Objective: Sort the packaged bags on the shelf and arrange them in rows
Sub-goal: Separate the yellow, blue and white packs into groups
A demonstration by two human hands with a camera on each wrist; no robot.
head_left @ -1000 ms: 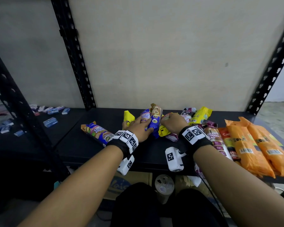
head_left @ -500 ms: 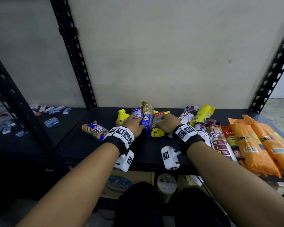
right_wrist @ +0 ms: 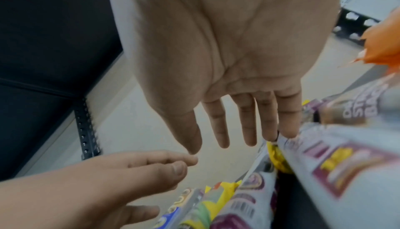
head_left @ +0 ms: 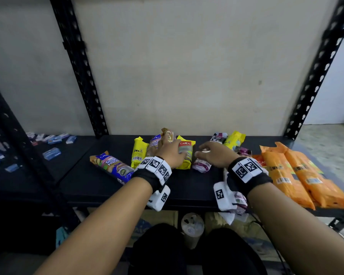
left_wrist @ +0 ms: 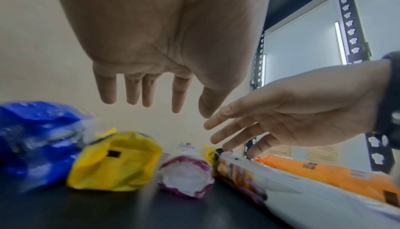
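Several packaged bags lie on the black shelf (head_left: 187,187). My left hand (head_left: 171,153) hovers open over a blue bag (head_left: 155,142) and a yellow Casa bag (head_left: 185,155); in the left wrist view its fingers (left_wrist: 149,95) hang straight and hold nothing. My right hand (head_left: 213,155) is open beside it, above a purple-and-white bag (head_left: 202,166). Its fingertips (left_wrist: 220,145) touch the end of a long white-and-purple bag (left_wrist: 281,181), where the little finger (right_wrist: 289,126) rests. A blue snack bag (head_left: 111,165) and a yellow bag (head_left: 138,151) lie to the left.
Orange bags (head_left: 286,173) lie in a row at the right end of the shelf. Another purple bag (head_left: 218,137) and yellow bag (head_left: 234,139) sit near the back wall. Small blue packets (head_left: 52,153) are scattered on the neighbouring shelf. Black uprights (head_left: 77,66) frame the bay.
Both hands gripped bags in the middle cluster and shifted them left. Now they have let go and spread open above it, and the yellow Casa bag lies uncovered between them.
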